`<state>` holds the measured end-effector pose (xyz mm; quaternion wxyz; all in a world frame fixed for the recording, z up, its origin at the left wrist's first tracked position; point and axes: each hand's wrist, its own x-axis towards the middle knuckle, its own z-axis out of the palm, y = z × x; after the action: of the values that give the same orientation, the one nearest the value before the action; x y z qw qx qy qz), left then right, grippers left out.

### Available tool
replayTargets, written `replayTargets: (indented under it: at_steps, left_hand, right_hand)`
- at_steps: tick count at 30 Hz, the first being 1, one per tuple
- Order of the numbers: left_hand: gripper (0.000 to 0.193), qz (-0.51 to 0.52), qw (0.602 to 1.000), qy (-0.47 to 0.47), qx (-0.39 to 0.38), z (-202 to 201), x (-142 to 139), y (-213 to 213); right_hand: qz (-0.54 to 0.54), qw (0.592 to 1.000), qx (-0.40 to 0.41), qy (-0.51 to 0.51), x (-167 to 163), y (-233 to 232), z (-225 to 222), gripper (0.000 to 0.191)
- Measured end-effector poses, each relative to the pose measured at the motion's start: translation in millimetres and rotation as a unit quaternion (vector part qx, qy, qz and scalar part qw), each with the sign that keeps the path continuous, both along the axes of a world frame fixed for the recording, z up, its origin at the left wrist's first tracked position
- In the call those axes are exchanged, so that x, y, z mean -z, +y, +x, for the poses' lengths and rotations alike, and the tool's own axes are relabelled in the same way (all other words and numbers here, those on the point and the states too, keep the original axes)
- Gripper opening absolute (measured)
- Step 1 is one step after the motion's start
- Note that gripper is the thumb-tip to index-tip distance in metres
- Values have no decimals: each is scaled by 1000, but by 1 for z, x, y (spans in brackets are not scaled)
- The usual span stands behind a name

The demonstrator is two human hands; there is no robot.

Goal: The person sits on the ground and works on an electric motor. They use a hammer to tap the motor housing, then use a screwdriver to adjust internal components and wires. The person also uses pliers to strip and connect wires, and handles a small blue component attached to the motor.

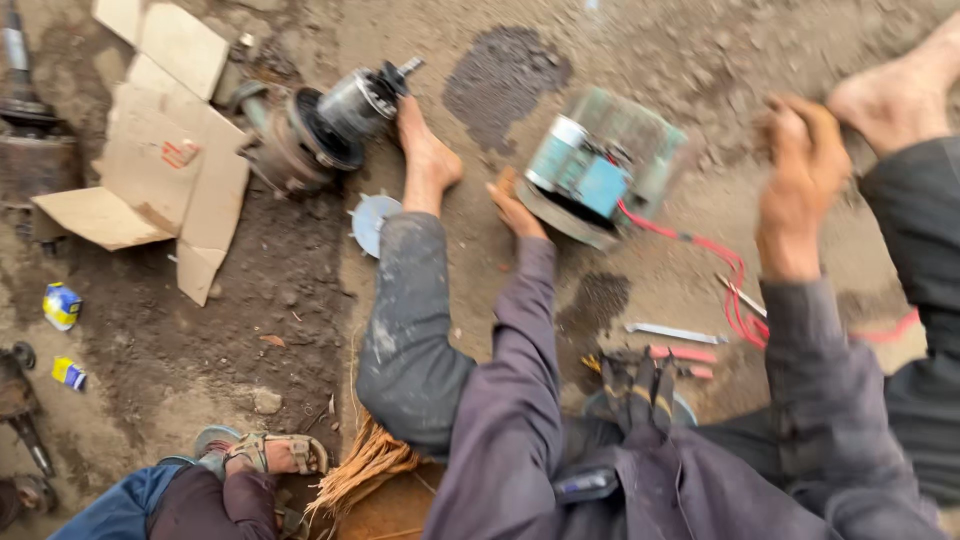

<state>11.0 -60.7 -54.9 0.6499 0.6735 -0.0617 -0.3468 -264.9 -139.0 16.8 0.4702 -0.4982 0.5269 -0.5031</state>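
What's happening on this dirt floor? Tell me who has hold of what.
A person sits on the ground with legs spread. Their left hand touches the edge of a blue-green motor unit with red wires. The right hand is raised and blurred, and looks empty. Pliers lie between the legs, and another motor lies by flattened cardboard.

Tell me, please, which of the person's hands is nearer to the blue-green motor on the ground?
Left. The left hand touches the motor at its lower left edge; the right hand is raised apart, off to its right.
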Motion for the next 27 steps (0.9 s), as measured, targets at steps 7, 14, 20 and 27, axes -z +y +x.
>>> replayTargets:
  at_steps: [7, 14, 20, 27]
  left_hand:
    - [70, -22, 995, -40, 84, 10, 14, -3]
    - [70, 112, 959, -215, 149, 36, -36, -4]
    - [48, 118, 834, -357, 404, 57, -169, 5]
    - [36, 85, 778, -422, 458, 46, -189, 23]
  right_hand:
    - [208, 965, -82, 133, 49, 219, -90, 21]
    - [110, 867, -125, 470, 82, 242, -64, 33]
    - [169, 761, -381, 497, 85, 259, -39, 20]
    - [278, 637, -283, 661, 111, 241, -88, 27]
